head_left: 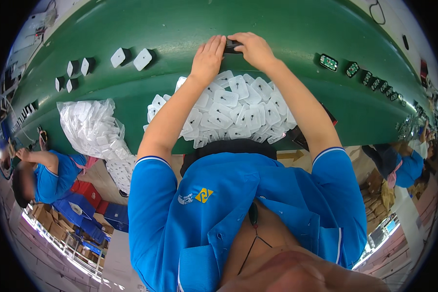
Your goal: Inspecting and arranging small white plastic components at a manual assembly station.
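Observation:
A small black plastic case [233,46] lies on the green surface in front of me, between my two hands. My left hand [209,57] is pressed to its left side, its fingers close together and partly hiding it. My right hand [253,49] grips the right side, thumb near and fingers curled over the far edge. What is inside the case cannot be seen. Just nearer to me, below my wrists, spreads a heap of white rectangular covers [227,98], many with a small black mark in the middle.
Black cases with white covers [143,59] stand to the left. On the right, a row of black cases with green circuit boards [329,62] runs along the green surface [287,24]. A clear bag of white covers [90,121] lies left. Co-workers sit at both sides.

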`<state>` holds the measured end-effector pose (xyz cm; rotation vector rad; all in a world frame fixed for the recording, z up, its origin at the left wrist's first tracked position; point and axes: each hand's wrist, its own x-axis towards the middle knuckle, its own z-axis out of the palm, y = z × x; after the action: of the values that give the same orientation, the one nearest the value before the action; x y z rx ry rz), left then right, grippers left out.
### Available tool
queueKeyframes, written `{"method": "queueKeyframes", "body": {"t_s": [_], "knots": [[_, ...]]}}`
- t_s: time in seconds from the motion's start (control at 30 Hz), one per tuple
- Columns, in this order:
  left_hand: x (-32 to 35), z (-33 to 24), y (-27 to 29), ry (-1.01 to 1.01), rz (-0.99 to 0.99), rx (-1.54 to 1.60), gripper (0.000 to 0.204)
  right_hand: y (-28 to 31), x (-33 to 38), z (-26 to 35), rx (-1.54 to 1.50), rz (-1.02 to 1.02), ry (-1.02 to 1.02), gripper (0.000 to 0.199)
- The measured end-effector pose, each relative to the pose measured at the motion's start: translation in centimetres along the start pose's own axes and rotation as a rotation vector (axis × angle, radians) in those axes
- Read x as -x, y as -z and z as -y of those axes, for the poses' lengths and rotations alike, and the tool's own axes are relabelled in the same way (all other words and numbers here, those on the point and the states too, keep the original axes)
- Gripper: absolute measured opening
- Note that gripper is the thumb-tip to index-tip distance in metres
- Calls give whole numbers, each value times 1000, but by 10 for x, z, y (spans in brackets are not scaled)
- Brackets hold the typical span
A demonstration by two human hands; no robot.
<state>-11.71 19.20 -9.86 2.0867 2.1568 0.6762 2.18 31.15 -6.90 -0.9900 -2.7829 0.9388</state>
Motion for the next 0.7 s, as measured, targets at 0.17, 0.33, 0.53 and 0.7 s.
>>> {"method": "queueKeyframes", "body": {"t_s": [0.17, 0.33, 0.53, 0.7], "knots": [[-21, 2, -23, 69, -76, 39, 46, 10, -16, -21, -304, 73, -152, 36], [-23, 11, -7, 254, 80, 275, 38, 21, 24, -10, -632, -322, -231, 34], [-20, 18, 17, 858, 413, 798, 35, 70, 144, -23, -561, -883, -377, 19], [-9, 25, 5, 877, 315, 603, 40, 73, 248, -35, 65, -1036, -495, 14]]}}
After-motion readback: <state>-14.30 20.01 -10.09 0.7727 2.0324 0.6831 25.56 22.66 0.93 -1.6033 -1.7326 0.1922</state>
